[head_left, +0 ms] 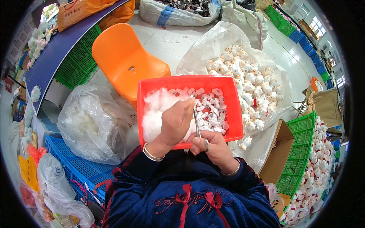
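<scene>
A red tray [237, 125] sits before me, with white fluffy stuffing [156, 102] in its left part and small white disc-like pieces [215, 114] in its right part. Over it, my left hand [176, 121] is closed, fingertips pinched at the upper tip of a slim metal tool that looks like forceps [197, 123]. Whatever small thing lies between those fingertips is hidden. Near the tray's front edge, my right hand [213, 148] grips the lower end of the forceps.
An orange chair [121, 57] stands beyond the tray. To the right lies a clear bag of small white plush pieces [254, 91], with a cardboard box [277, 152] and green crate [296, 152] nearer. Leftward are a plastic bag of stuffing [91, 121] and a blue crate [80, 167].
</scene>
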`<state>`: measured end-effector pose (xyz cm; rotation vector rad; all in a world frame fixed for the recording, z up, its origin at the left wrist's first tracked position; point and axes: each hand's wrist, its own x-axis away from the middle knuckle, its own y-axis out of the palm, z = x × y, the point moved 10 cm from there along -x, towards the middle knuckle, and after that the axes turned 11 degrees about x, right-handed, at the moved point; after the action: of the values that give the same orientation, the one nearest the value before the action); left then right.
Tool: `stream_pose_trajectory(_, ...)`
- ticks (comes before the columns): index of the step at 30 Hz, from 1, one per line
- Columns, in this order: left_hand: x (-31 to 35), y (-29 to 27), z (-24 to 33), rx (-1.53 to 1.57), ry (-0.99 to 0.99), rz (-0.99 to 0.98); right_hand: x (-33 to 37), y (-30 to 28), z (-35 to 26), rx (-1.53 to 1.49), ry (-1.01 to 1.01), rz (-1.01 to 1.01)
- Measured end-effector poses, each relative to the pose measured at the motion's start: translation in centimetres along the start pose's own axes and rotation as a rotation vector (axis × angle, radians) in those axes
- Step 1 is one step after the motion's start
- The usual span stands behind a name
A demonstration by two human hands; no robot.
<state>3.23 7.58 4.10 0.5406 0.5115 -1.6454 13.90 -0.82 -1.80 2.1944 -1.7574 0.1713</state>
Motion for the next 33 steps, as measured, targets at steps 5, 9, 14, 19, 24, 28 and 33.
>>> stream_pose_trajectory(5,0.1,0.0,-2.3,0.441,-0.498,0.094,0.1,-2.9,-3.5,0.784,-0.205,0.306)
stream_pose_trajectory(9,0.1,0.4,-2.6,0.361,-0.646,-0.074,0.8,-3.4,-6.4,1.095,-0.362,0.449)
stream_pose_trajectory(14,0.0,-1.1,-3.7,0.328,-0.526,0.004,1.7,-4.7,-6.8,1.372,-0.293,0.396)
stream_pose_trajectory(19,-0.3,-1.2,-3.1,0.175,-0.410,-0.010,2.3,-3.9,-9.8,1.376,-0.425,0.443)
stream_pose_trajectory(24,0.1,-1.0,-3.2,0.218,-0.515,0.007,1.6,-4.1,-9.2,1.424,-0.421,0.435)
stream_pose_trajectory(28,0.3,-1.4,-3.8,0.259,-0.512,0.041,1.5,-4.4,-8.5,1.376,-0.390,0.411)
stream_pose_trajectory(33,0.0,-1.7,-3.3,0.196,-0.451,0.055,1.1,-4.1,-8.1,1.294,-0.316,0.307)
